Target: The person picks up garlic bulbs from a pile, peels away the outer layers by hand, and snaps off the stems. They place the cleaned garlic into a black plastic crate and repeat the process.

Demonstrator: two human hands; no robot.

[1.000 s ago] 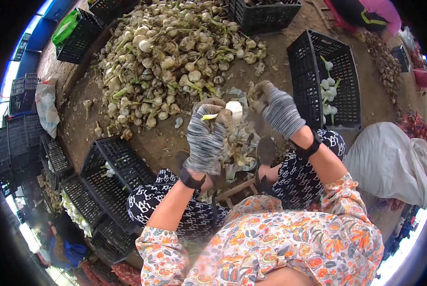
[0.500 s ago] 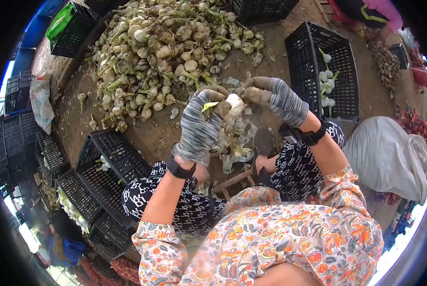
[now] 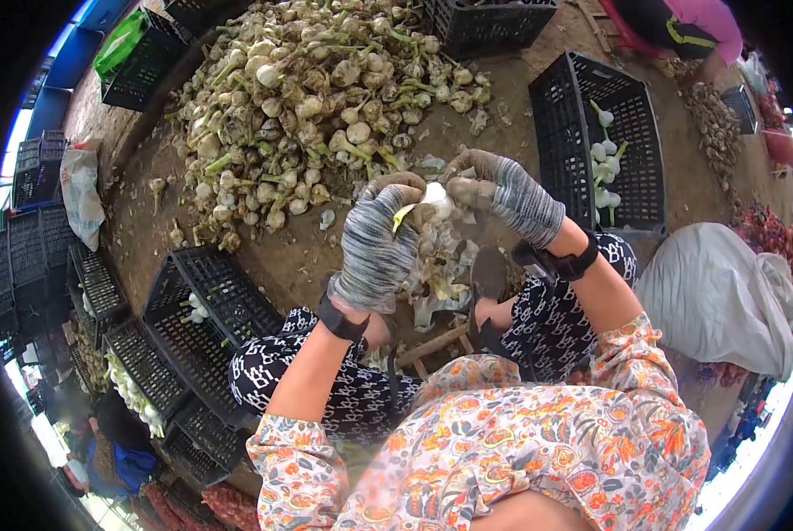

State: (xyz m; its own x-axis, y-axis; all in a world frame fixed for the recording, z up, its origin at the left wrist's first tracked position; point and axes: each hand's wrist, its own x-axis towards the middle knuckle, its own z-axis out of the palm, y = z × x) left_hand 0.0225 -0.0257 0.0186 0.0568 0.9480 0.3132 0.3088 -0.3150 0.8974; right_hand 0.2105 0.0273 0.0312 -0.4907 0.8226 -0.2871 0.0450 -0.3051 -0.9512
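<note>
My left hand [image 3: 381, 232], in a grey striped work glove, is closed round a garlic bulb [image 3: 436, 198] whose yellow-green stem pokes out between the fingers. The bulb's white, peeled side faces right. Gloved the same way, my right hand [image 3: 503, 189] has its thumb and fingers bent against the bulb's right side; whether a strip of skin is pinched there is too small to make out. Loose papery garlic skins [image 3: 441, 274] lie on the ground below both hands. Beyond them rises a large heap of unpeeled garlic [image 3: 317, 115] with soil on it.
A black crate [image 3: 556, 133] with several white garlic bulbs [image 3: 605, 164] stands at the right. Another black crate [image 3: 180, 327] with a few bulbs is at my left. A white sack [image 3: 715, 296] lies at right. Another person [image 3: 706, 31] works at the upper right.
My right hand has shifted slightly left and its fingers now press closer to the garlic bulb. The left hand keeps its hold, moved slightly. The view has tilted a little.
</note>
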